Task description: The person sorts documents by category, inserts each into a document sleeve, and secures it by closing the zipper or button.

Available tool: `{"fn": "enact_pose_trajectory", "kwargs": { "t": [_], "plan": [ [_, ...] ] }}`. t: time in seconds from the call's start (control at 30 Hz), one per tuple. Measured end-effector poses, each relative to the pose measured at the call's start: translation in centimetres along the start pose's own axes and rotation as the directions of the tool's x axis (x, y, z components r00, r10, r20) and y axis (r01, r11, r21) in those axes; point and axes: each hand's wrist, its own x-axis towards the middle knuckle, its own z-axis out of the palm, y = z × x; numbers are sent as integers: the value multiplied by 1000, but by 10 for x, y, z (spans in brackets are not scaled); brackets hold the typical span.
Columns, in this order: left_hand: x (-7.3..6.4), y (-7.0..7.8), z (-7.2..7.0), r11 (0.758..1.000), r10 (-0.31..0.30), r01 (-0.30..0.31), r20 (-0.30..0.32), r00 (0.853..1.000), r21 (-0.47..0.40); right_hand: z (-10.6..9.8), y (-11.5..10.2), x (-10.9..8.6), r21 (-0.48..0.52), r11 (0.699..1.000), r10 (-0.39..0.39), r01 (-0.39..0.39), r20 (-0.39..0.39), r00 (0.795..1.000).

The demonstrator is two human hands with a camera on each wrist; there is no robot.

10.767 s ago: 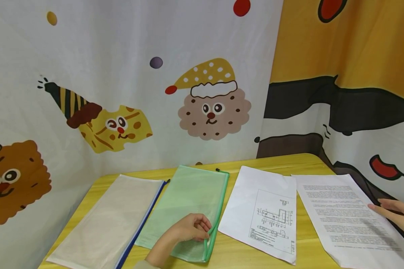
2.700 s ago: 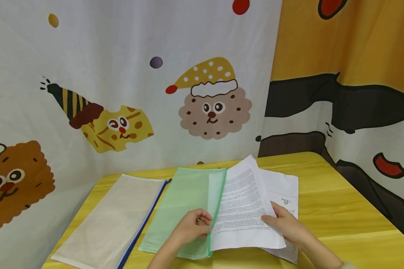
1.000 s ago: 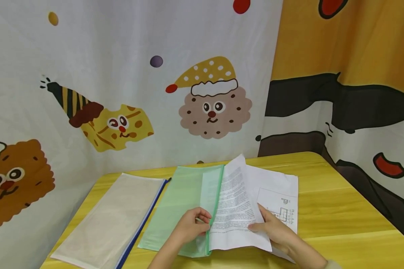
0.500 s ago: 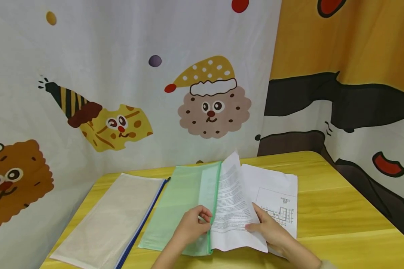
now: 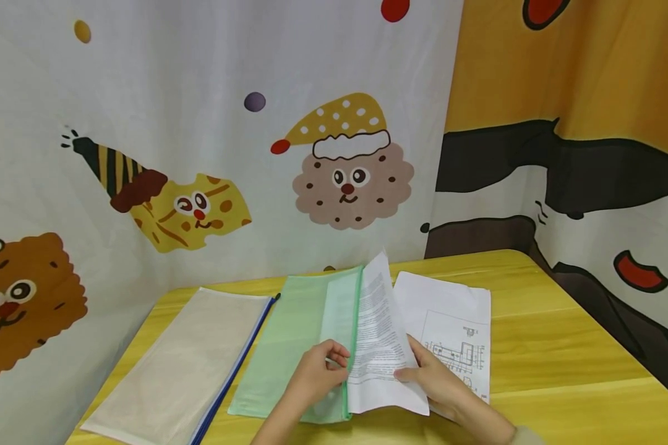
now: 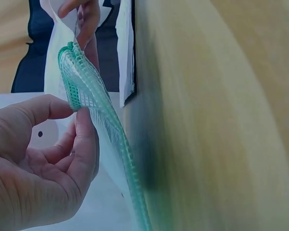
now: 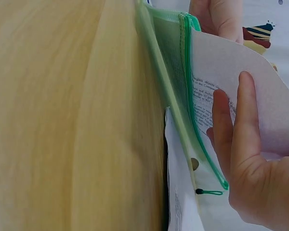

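My left hand (image 5: 318, 374) pinches the zip edge of a green mesh zipper pouch (image 5: 278, 346), lifting it off the table. In the left wrist view, thumb and forefinger meet at the pouch's edge (image 6: 73, 94). My right hand (image 5: 436, 380) holds a sheet of printed text (image 5: 378, 321), thumb on top and fingers beneath. The sheet's left part is inside the pouch and shows pale through the mesh; the rest sticks out to the right. In the right wrist view the fingers (image 7: 245, 120) lie along the underside of the sheet (image 7: 231, 53), beside the opening.
A sheet with a technical drawing (image 5: 434, 296) lies to the right, partly under the right hand. At the left lies a beige pouch (image 5: 184, 352) with a blue zip. The yellow wood-grain table (image 5: 562, 346) ends at a cartoon-printed curtain (image 5: 211, 123).
Earlier the printed sheet lay flat at the far right. It now sits partly in the pouch, having slid further left over the last seconds with my right hand. My left hand stays at the zip edge.
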Motion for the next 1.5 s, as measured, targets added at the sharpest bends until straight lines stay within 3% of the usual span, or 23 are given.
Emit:
{"fn": "enact_pose_trajectory", "kwargs": {
  "t": [0.47, 0.8, 0.9, 1.1, 1.5],
  "plan": [
    [-2, -1, 0, 999, -22, 22, 8, 1000, -27, 13, 10, 17, -26, 999, -38, 40, 58, 998],
    [-2, -5, -2, 998, -29, 30, 16, 999, -57, 16, 8, 21, -19, 1000, 7, -6, 53, 999],
    [-1, -6, -3, 997, -39, 40, 17, 999, -59, 12, 3, 20, -8, 999, 35, -35, 18, 999],
    [-3, -5, -4, 996, -47, 49, 23, 999, -76, 0, -6, 19, -69, 995, 62, -72, -131, 989],
    [-4, -5, -5, 994, -50, 52, 21, 999, -98, -6, -12, 20, -98, 994, 27, -42, -148, 989]
  ]
}}
